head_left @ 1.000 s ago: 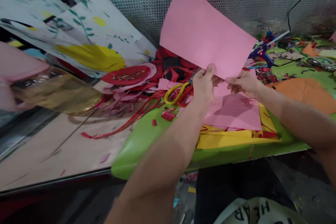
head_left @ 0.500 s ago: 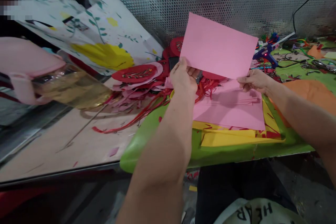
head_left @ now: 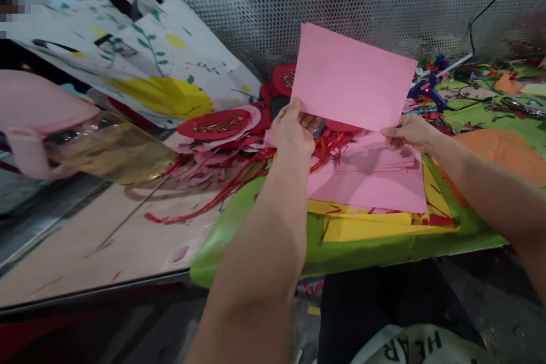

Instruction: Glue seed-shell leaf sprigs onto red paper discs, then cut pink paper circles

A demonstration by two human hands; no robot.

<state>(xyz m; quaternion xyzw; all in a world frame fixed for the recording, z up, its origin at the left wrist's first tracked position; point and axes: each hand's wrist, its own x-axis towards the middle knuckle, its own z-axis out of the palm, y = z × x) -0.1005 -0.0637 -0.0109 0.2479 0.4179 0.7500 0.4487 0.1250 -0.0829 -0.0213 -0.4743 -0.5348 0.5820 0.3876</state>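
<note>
A sheet of pink paper (head_left: pixel 354 77) is held up, tilted, above the table, and a second edge shows at its top left corner. My left hand (head_left: pixel 294 128) grips its lower left corner, thumb in front and fingers behind. At the lower right corner, my right hand (head_left: pixel 403 132) pinches the edge. Below lies a stack of pink paper (head_left: pixel 371 190), resting on yellow sheets (head_left: pixel 367 230) with red scraps. Red cut-paper pieces (head_left: pixel 219 125) with a leaf-like design are heaped left of my left hand, beside red ribbon strips (head_left: pixel 187 217).
A blue glue gun (head_left: pixel 429 91) with a lit red light lies at the right, near orange paper (head_left: pixel 503 151). A tipped pink-lidded bottle (head_left: pixel 115 148) and a floral tote bag (head_left: pixel 170 62) are on the left. A perforated metal panel (head_left: pixel 264 5) stands behind the green table cover (head_left: pixel 239 239).
The view has shifted slightly. The pink paper stays held by both hands at nearly the same height, and a second edge now shows at its top left corner.
</note>
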